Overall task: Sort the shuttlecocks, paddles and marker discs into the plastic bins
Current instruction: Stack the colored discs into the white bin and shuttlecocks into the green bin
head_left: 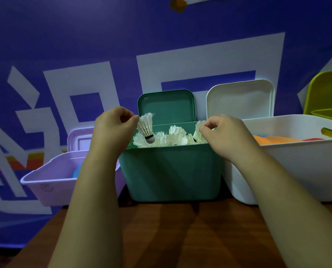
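**Risk of a spill at the green bin [171,171]**

Nearest me, the table [171,229] fills the lower frame; a shuttlecock dropped short would land there. Past it, mid-frame, the green bin holds a heap [175,135] of white shuttlecocks reaching its front rim.

My left hand [113,128] pinches one shuttlecock [145,125] by its feathers, cork down, over the bin's left edge. My right hand [223,134] pinches the feather skirt of a second shuttlecock [199,132] at the heap's right side; I cannot tell if it rests on the others.

Both grips are on thin feathers. Squeezed hard, they would crush. Held loosely, the cork could swing out and fall into the purple bin [51,182] at lower left or the white bin [296,167] at right.

Pressing more onto the heap may push others over the rim. Behind, the green lid [167,105] and white lid [238,99] lean upright; shoving the bin back could topple them.
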`<state>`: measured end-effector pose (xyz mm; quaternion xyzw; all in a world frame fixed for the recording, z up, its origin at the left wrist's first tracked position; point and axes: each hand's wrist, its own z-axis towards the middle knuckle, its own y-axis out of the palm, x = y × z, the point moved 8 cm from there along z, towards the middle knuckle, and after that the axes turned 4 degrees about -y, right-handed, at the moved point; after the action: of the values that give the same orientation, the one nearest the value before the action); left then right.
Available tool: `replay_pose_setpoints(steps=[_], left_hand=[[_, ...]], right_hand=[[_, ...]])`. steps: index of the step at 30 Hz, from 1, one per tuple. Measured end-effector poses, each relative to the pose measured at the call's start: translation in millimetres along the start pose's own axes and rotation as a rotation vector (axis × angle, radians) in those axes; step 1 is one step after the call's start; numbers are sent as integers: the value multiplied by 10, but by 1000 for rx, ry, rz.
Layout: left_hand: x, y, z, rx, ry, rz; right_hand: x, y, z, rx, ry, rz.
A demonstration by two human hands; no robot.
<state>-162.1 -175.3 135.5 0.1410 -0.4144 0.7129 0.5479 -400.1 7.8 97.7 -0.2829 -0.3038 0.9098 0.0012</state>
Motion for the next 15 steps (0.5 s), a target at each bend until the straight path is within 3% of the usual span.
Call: replay_pose_setpoints(steps=[4, 10, 15], left_hand=[[-11, -79, 4, 3, -9, 156], [-323, 157, -50, -257, -172, 451], [-263, 53, 18, -146, -141, 452]], right_hand=[[27, 32, -15, -28, 27, -3], [23, 41, -22, -44, 42, -6], [35, 39, -27, -56, 54, 0]])
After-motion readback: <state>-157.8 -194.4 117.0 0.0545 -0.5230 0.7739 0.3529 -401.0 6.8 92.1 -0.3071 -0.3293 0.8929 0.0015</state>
